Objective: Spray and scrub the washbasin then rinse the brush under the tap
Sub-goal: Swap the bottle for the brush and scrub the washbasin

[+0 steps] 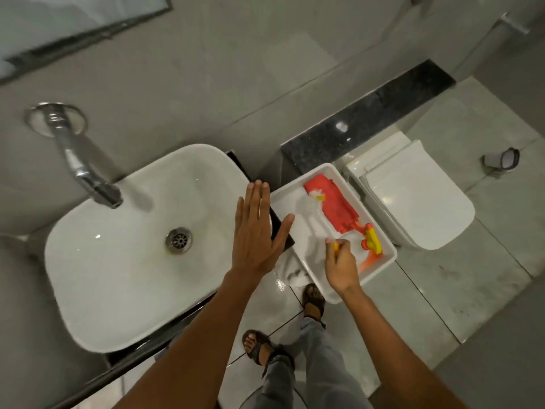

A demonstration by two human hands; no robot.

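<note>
A white washbasin (118, 261) with a metal drain (179, 240) sits at the left under a chrome wall tap (79, 163). To its right a white tray (386, 261) holds a white-bristled brush (314, 215) with a yellow handle, a red cloth (333, 203) and a spray bottle (372, 242) with an orange and yellow trigger. My right hand (342, 267) is in the tray, closed on the brush's yellow handle end. My left hand (256, 234) hovers flat and open over the basin's right rim, holding nothing.
A white toilet (413, 199) with its lid down stands right of the tray, below a black granite ledge (368, 113). A mirror (73, 22) hangs at the top left. My feet in sandals (314, 299) stand on the tiled floor. A small cup (501, 159) lies on the floor.
</note>
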